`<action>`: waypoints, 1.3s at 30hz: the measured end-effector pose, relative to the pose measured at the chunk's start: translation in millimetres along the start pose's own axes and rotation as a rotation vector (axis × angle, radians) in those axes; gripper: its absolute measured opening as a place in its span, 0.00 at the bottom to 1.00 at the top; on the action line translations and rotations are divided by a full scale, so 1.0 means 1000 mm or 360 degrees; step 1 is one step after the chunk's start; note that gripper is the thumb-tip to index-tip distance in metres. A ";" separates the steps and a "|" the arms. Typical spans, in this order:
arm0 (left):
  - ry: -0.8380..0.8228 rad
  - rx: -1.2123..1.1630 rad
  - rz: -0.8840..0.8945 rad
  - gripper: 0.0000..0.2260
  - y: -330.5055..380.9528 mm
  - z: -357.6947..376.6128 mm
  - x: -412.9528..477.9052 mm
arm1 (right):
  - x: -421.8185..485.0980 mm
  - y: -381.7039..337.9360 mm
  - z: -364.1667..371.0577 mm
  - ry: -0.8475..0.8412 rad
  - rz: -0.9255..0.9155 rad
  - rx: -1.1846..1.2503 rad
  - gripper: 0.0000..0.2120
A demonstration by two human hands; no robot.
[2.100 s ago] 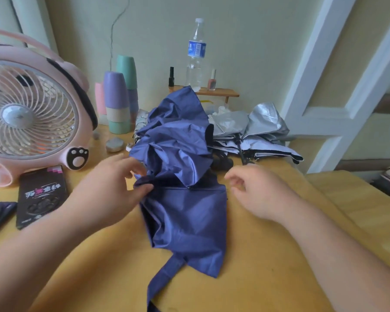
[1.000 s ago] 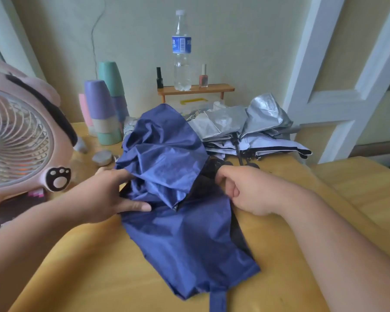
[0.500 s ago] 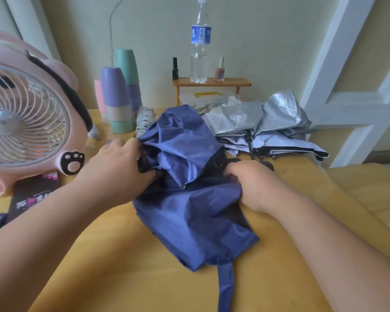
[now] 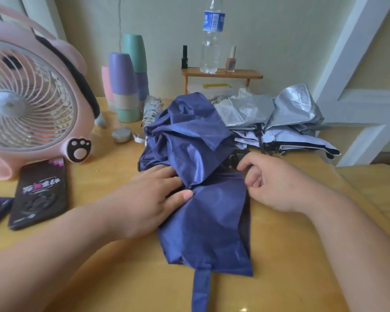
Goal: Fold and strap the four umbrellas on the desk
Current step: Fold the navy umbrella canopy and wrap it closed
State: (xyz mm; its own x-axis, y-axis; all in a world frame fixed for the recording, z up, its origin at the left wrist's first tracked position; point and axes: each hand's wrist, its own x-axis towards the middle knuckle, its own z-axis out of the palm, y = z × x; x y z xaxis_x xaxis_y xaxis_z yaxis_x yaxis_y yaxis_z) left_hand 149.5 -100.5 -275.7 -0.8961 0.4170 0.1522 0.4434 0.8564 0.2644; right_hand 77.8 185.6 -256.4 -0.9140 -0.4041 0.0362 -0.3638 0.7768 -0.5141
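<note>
Nylon — soft, light, slippery — is being pressed by the flat left hand (image 4: 149,199); the blue umbrella (image 4: 203,210) on the counter (image 4: 99,278) is probably best being gripped at its ribs. Behind, water is being held in the bottle (image 4: 212,37). The right hand (image 4: 273,183) is being curled at the fabric's edge, grip unclear.

Left hand (image 4: 144,199) pressed flat on blue umbrella (image 4: 203,217) lying on tabletop (image 4: 302,255); right hand (image 4: 273,183) curled at its right edge, grip unclear. Silver umbrella (image 4: 279,115) lay behind, fan (image 4: 29,97) at left.
</note>
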 end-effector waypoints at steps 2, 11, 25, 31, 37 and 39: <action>-0.0082 0.0130 0.0003 0.34 -0.002 0.004 0.000 | 0.001 0.004 -0.001 -0.0005 0.0027 0.0064 0.14; 0.0070 -0.0031 -0.0001 0.26 -0.008 0.011 -0.007 | -0.004 0.004 -0.015 -0.0253 0.0069 -0.0219 0.24; 0.0279 -0.0052 0.0195 0.16 -0.018 0.012 0.003 | 0.016 0.001 -0.002 0.0073 -0.0027 -0.0476 0.11; 0.0072 0.0103 0.0165 0.22 -0.011 0.007 0.005 | 0.014 0.000 0.004 0.0143 0.0027 -0.0391 0.13; -0.0125 0.0208 0.0075 0.27 0.001 0.003 0.000 | -0.010 -0.017 -0.002 0.0281 0.0126 -0.0070 0.16; -0.0105 0.0091 0.0085 0.26 -0.001 0.001 -0.001 | -0.020 -0.027 -0.006 0.0115 0.0235 -0.0003 0.16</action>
State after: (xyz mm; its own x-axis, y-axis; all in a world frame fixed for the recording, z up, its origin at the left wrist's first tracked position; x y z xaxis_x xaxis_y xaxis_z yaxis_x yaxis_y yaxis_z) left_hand 149.8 -101.6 -277.1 -0.8716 0.4798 0.1009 0.4902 0.8477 0.2028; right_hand 104.6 175.6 -237.7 -0.9681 -0.2496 0.0220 -0.2247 0.8260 -0.5170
